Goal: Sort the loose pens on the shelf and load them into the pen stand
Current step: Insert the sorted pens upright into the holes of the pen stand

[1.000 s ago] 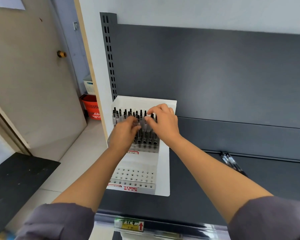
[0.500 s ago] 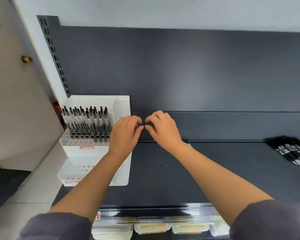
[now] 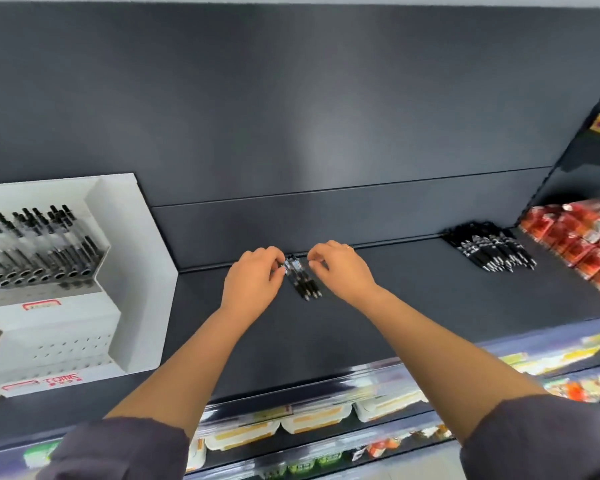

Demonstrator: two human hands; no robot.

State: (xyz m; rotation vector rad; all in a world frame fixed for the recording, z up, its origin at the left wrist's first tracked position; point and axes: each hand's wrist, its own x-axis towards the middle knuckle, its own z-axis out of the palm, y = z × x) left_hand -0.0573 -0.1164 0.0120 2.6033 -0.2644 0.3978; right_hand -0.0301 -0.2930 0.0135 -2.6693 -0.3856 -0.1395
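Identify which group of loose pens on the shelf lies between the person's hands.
The small bunch at mid-shelf, flanked by the left hand and right hand. The larger pile sits far right beside the red packets, away from both hands.

The pen stand (image 3: 129,271) runs off the left edge; lower-shelf packages (image 3: 305,420) are blurred.

left hand (image 3: 253,284): arm outstretched, palm down, fingers curled, tips at pens (image 3: 303,283), grip unclear | right hand (image 3: 342,271): arm outstretched, palm down, fingers curled, contact unclear
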